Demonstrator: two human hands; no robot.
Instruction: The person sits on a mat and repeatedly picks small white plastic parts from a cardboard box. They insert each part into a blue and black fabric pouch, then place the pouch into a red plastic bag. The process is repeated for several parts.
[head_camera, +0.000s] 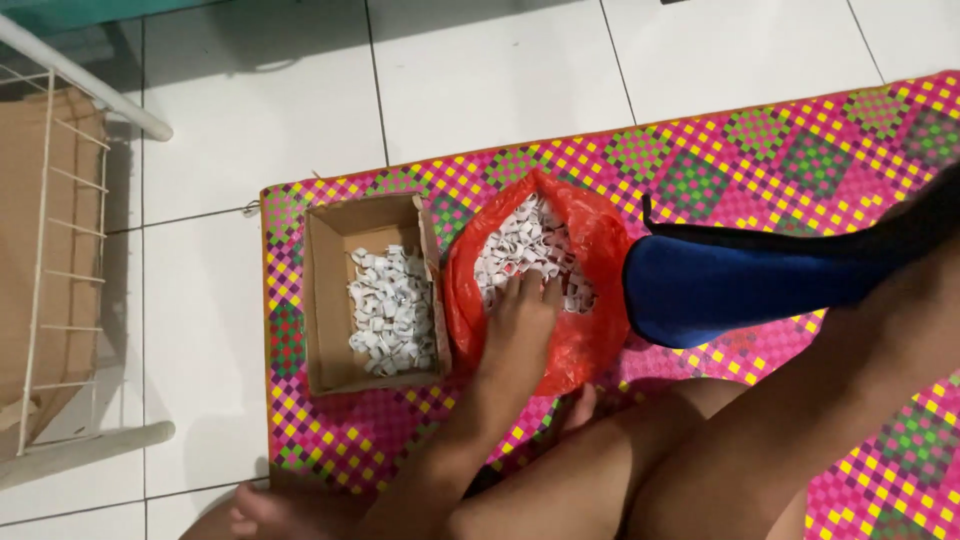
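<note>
My left hand (520, 325) reaches palm down into a red plastic bag (590, 345) lying open on the mat. Its fingertips rest spread among several small white pieces (520, 240) that fill the bag. Left of the bag stands an open cardboard box (325, 300) holding more of the same white pieces (392, 310). From the right, my right arm comes in wrapped in a blue and black sleeve (710, 285), whose rounded end touches the bag's right side. The right hand (650, 295) is covered by the sleeve, so its fingers do not show.
I sit on a pink, green and yellow woven mat (780, 150) laid on white floor tiles (260, 110). My bare legs (680, 460) fill the lower right, and a foot (262, 512) is at the bottom left. A white wire rack (60, 250) stands at the left edge.
</note>
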